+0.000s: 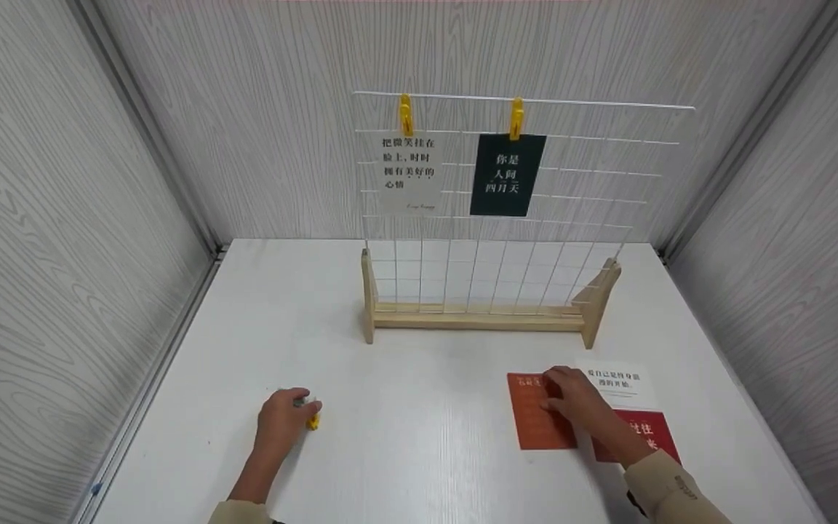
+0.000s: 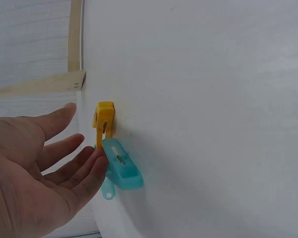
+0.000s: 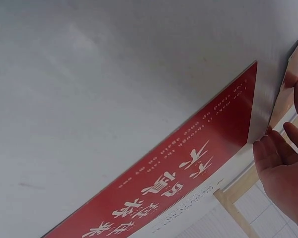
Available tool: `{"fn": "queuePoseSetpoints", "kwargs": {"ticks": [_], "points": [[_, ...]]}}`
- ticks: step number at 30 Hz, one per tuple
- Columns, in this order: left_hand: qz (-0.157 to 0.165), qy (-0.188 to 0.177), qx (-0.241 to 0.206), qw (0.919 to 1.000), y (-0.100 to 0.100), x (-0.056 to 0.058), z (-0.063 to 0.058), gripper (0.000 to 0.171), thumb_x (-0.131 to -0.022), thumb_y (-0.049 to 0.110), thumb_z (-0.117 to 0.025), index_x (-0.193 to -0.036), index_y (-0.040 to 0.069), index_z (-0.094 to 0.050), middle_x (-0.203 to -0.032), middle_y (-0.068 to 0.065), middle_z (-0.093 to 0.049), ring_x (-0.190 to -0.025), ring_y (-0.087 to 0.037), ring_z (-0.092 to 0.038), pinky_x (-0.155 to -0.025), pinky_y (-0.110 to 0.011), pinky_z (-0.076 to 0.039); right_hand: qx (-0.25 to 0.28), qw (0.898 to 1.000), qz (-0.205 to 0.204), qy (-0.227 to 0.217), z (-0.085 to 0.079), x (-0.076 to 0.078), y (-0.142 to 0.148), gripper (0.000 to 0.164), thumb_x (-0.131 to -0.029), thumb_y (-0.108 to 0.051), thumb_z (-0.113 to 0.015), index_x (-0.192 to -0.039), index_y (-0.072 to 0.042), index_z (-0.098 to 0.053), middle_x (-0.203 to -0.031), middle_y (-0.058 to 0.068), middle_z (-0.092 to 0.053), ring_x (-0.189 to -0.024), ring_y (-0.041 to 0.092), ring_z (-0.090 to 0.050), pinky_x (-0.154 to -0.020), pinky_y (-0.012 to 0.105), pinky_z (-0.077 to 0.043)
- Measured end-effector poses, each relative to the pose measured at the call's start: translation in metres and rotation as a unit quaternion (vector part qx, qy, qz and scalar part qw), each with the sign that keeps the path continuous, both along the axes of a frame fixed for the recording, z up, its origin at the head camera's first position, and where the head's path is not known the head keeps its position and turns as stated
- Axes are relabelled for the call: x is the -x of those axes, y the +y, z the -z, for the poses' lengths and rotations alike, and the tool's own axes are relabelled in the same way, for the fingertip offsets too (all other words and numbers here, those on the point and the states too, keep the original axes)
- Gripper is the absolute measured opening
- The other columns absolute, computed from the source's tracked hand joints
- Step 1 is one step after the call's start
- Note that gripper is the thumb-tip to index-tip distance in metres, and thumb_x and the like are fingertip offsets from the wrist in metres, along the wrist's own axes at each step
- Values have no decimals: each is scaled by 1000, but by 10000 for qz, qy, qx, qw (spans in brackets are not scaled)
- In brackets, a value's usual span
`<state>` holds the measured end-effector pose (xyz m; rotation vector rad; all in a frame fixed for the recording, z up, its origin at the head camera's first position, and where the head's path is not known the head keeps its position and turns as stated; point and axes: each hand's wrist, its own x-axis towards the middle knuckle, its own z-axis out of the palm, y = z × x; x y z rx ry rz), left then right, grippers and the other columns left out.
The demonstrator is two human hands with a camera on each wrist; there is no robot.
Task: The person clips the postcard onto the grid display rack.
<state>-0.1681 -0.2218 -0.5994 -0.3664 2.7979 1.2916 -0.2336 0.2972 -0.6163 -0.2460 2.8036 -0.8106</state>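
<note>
My left hand (image 1: 284, 422) is low over the table at left, its fingertips at a teal clip (image 2: 123, 166). A yellow clip (image 2: 105, 121) stands just beyond, and the thumb is apart from both clips in the left wrist view. At right, my right hand (image 1: 575, 397) holds an orange-red card (image 1: 539, 422) near its upper right edge, thumb on the face and fingers at the side. Under that forearm lies a dark red card (image 3: 184, 163) with white characters, partly hidden. A white printed card (image 1: 617, 382) lies behind it.
A white wire grid (image 1: 564, 196) on a wooden stand (image 1: 477, 320) stands at the back. Yellow clips (image 1: 406, 115) hold a white card (image 1: 410, 175) and a dark green card (image 1: 508, 175) on it. Wood-patterned walls (image 1: 48, 218) enclose the white table (image 1: 404, 407).
</note>
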Motion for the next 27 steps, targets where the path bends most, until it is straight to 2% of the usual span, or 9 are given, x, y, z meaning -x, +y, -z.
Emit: {"fn": "queuePoseSetpoints", "kwargs": {"ticks": [4, 12, 16, 20, 27], "points": [[20, 89, 47, 9999, 6, 3, 3, 37, -92, 12, -71, -123, -8, -66, -128, -29, -62, -128, -48, -53, -106, -58, -45, -40, 10000, 11, -47, 2, 1, 0, 49, -89, -19, -78, -134, -11, -61, -142, 14, -53, -133, 35, -45, -112, 60, -39], [135, 328, 213, 9991, 15, 7, 7, 30, -88, 5, -73, -114, -9, -70, -108, -23, -66, -108, -39, -63, -95, -53, -52, -425, 9986, -115, 300, 3, 1, 1, 52, -86, -21, -81, -132, -4, -61, -133, 20, -53, -120, 36, -47, -103, 57, -45], [124, 370, 248, 9989, 18, 9, 10, 27, -88, 1, -71, -113, -9, -69, -109, -24, -65, -110, -40, -64, -95, -53, -53, -445, 9982, -59, 390, 1, 1, 3, 48, -88, -19, -79, -129, -1, -63, -127, 18, -54, -115, 33, -49, -99, 54, -47], [118, 401, 281, 9987, 20, 9, 11, 29, -88, 1, -69, -115, -10, -68, -112, -25, -63, -113, -42, -62, -97, -54, -52, -315, 9989, 106, 331, -1, 3, 4, 42, -88, -17, -79, -125, -2, -65, -121, 14, -54, -111, 30, -49, -97, 51, -49], [203, 463, 515, 9974, 26, 9, 10, 29, -89, 1, -68, -115, -11, -67, -118, -29, -60, -119, -47, -58, -101, -56, -49, -159, 9993, 322, 126, -6, 5, 3, 42, -90, -22, -78, -126, -7, -63, -127, 15, -53, -115, 30, -50, -102, 52, -48]]}}
